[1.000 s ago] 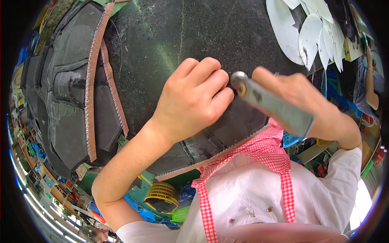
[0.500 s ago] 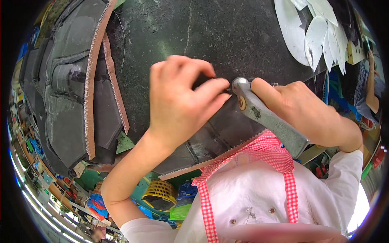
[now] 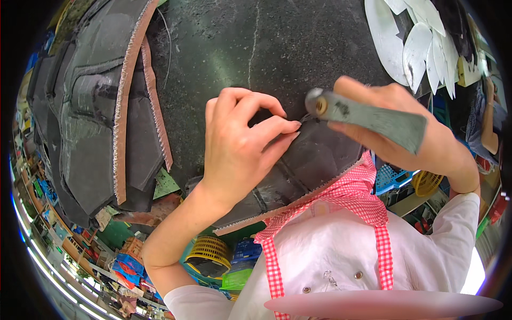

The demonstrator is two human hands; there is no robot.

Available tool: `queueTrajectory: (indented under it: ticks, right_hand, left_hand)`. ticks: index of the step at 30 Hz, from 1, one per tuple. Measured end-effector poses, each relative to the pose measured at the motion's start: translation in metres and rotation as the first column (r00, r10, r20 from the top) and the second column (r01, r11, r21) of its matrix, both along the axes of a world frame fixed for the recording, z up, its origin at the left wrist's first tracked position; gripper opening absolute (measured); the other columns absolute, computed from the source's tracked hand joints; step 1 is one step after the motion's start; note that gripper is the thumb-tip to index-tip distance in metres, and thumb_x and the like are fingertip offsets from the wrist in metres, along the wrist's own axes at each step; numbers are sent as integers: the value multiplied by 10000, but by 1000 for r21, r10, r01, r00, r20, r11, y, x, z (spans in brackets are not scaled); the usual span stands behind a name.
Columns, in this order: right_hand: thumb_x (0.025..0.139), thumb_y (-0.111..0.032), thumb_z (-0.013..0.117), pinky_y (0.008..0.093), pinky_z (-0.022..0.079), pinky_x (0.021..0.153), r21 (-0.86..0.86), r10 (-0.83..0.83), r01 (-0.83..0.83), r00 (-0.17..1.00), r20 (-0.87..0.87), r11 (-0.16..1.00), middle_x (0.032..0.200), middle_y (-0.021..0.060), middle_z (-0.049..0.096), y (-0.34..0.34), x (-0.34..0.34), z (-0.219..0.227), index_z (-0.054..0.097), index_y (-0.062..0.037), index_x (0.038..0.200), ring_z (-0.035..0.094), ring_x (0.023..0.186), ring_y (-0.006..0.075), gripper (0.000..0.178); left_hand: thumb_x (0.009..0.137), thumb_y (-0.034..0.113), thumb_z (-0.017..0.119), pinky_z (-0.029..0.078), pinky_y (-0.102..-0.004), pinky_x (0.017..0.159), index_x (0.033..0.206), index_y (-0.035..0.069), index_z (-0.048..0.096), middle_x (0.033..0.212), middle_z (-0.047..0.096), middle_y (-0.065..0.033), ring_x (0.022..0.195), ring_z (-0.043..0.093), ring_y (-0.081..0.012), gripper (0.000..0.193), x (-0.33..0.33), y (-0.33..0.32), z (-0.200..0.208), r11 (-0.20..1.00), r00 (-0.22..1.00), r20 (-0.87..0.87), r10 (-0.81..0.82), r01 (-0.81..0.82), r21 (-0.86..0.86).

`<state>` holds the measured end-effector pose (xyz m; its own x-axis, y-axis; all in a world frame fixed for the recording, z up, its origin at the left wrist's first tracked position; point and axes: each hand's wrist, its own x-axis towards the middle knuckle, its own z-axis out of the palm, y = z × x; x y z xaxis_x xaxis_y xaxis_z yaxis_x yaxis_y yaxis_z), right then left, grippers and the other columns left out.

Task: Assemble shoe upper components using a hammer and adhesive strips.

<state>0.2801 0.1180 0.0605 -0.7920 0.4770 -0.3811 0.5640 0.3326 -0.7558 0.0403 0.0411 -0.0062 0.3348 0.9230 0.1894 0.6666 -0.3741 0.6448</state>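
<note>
My right hand is wrapped round a hammer with a grey metal head, its rounded face toward my left hand. The head hides the handle and some fingers. My left hand is closed, thumb and fingertips pinching at the upper edge of a dark grey sewn panel. The exact spot under the fingertips is partly hidden. This panel has raised seams and a pinkish-brown zigzag-stitched border along its near edge, against my red checked apron. The hammer face is just right of the pinching fingers, above the panel.
A stack of similar dark panels with stitched borders fills the left side of the worn black work surface. White leaf-shaped pieces lie at the far right. Below the edge are a yellow basket and blue crates. Another person's arm shows at the right.
The hammer has swung, its head now lying more level and pointing left. My left hand has shifted slightly right and nearer, still pinching. The panel has moved slightly right.
</note>
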Motion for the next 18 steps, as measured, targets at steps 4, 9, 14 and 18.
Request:
queueTrajectory:
  ticks: [4, 9, 14, 18]
  right_hand:
    - [870, -107, 726, 419, 452, 528, 301, -95, 122, 990, -103, 946, 715, 157, 545, -6, -7, 6, 500, -26, 1026, 593, 620, 393, 286]
    - [785, -68, 667, 443, 481, 576, 135, 54, -63, 996, 72, 989, 724, 174, 567, -5, -14, 14, 479, -29, 1101, 641, 689, 403, 370]
    - [835, -46, 673, 463, 477, 550, 65, 125, -132, 987, 104, 989, 725, 182, 587, -8, -11, 3, 472, -12, 1114, 649, 662, 394, 345]
    - [820, -50, 678, 468, 469, 541, 254, 83, -100, 993, 79, 962, 689, 171, 560, -3, -15, 2, 468, -6, 1125, 626, 626, 397, 373]
  left_hand:
    - [700, 136, 807, 401, -388, 811, 785, 137, 712, 910, 638, 33, 903, 571, -202, 128, 7, -4, 1, 997, 1000, -13, -7, 8, 76]
    - [690, 129, 775, 405, -388, 835, 770, 138, 695, 870, 604, 35, 907, 570, -193, 113, 8, -7, 5, 989, 992, -118, -35, 51, 139]
    - [653, 178, 846, 397, -397, 850, 911, 192, 768, 1008, 622, 21, 1003, 547, -248, 270, -13, -1, 11, 999, 994, -100, 48, -46, 23]
    - [673, 141, 846, 392, -379, 843, 888, 172, 772, 918, 629, 42, 931, 560, -223, 230, -12, -11, 4, 994, 992, -113, -64, 74, 85]
